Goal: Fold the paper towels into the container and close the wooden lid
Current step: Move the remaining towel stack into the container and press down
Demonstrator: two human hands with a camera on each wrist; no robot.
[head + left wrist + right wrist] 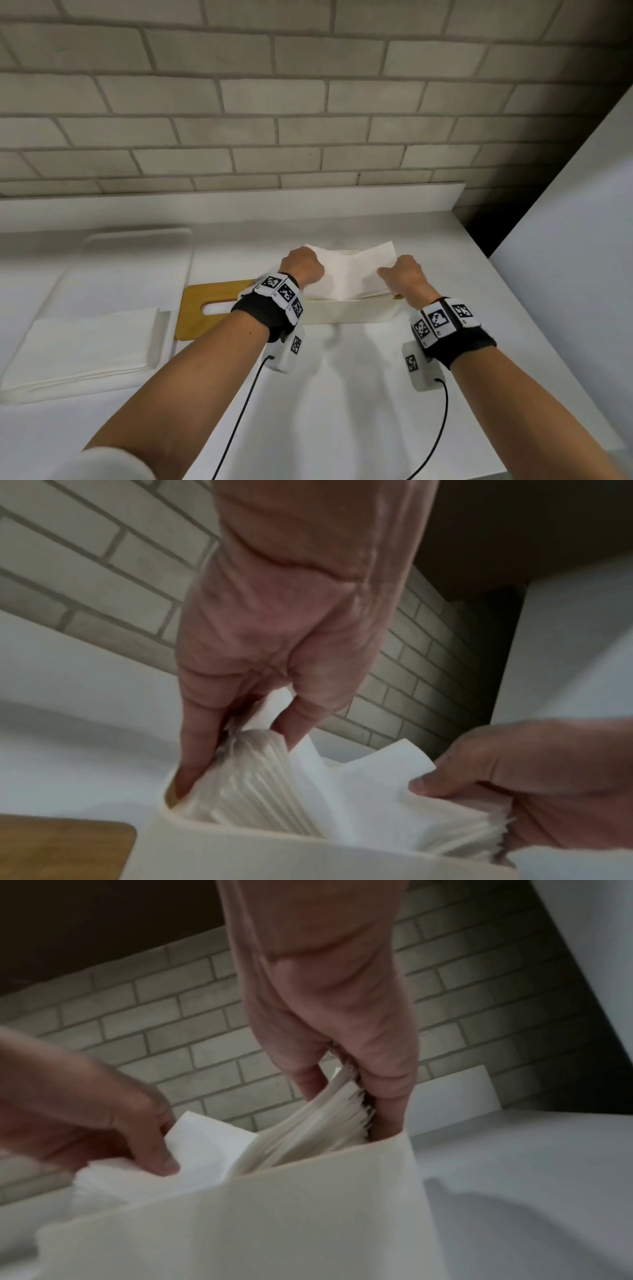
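A thick stack of white paper towels [349,270] stands partly inside the cream container [349,312], its top sheet sticking up loose. My left hand [303,269] pinches the stack's left end between thumb and fingers [195,750] and pushes it down past the container rim [274,853]. At the other end, my right hand [404,274] grips the right end of the paper towels [308,1137], fingers [387,1091] reaching inside the container wall [274,1218]. The wooden lid [205,308], with a slot in it, lies flat on the counter just left of the container.
A second stack of folded paper towels [85,349] lies on the counter at the left. Behind it sits a white tray [137,246]. A brick wall [308,120] backs the counter, and a white cabinet side [565,240] bounds it on the right.
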